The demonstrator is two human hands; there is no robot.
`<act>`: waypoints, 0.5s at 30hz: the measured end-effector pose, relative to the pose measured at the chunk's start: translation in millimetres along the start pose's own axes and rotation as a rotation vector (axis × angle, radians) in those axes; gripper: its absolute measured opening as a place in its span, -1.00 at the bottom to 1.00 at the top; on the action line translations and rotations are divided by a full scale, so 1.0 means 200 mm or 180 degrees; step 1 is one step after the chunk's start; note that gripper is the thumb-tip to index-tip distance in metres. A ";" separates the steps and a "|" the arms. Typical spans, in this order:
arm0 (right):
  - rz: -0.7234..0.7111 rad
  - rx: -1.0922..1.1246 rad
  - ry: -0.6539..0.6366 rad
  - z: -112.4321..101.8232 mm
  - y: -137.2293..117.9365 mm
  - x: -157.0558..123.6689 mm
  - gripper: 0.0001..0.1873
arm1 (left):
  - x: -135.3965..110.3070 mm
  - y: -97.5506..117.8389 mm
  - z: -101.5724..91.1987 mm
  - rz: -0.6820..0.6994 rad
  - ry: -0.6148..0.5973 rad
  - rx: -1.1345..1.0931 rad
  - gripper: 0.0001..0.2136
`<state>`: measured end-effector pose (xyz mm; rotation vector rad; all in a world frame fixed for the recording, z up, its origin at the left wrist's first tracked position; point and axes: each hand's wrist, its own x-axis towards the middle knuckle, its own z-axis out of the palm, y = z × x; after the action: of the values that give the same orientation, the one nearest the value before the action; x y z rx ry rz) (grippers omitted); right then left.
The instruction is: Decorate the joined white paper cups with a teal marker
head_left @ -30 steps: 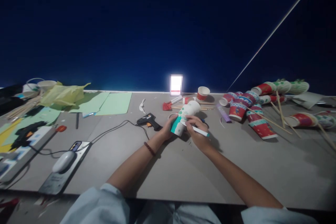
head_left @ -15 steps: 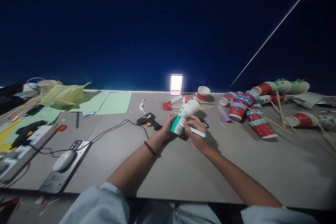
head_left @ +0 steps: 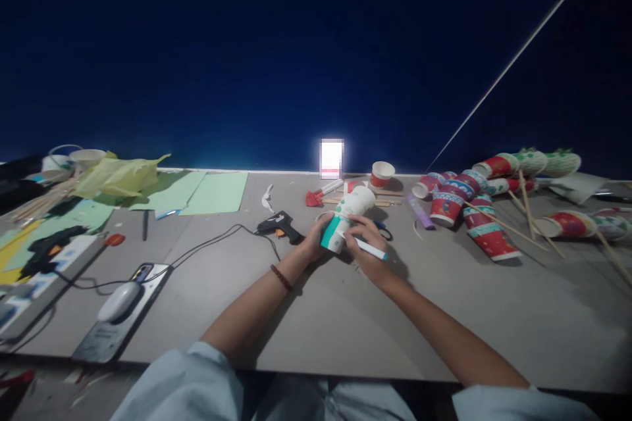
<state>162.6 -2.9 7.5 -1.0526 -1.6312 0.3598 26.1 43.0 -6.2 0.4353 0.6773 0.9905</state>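
Note:
My left hand (head_left: 315, 240) grips a tilted white paper cup with a teal band (head_left: 334, 231) from its left side, and most of the fingers are hidden behind it. A second white cup with green spots (head_left: 359, 199) is joined to it at the upper end. In my right hand (head_left: 369, 247) is a white marker with a teal end (head_left: 370, 248), held like a pen. Its tip meets or nearly meets the cup's side. Left of the cups lies a black glue gun (head_left: 279, 225) with its cord.
Red patterned paper cups (head_left: 494, 237) with wooden sticks lie at the right. A small red-and-white cup (head_left: 382, 175) stands behind my hands. Purple tube (head_left: 421, 212), green paper sheets (head_left: 214, 193), a phone (head_left: 121, 316) and a power strip (head_left: 54, 283) are also on the table.
The marker has shifted very slightly in my right hand. Otherwise the hands and cups look the same.

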 end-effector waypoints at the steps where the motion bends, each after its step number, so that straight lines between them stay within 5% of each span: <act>1: 0.0027 -0.0016 0.0027 0.00 0.00 0.00 -0.83 | 0.00 0.00 0.00 0.0005 0.0000 -0.0006 -0.71; 15: -0.0026 0.0081 -0.0246 0.02 0.03 -0.01 -0.83 | 0.00 0.01 0.01 0.0090 0.0056 -0.0098 -0.79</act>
<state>162.6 -0.3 -0.4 -1.0235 -1.6948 0.4191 26.8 43.6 -3.5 0.4104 0.6725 1.0314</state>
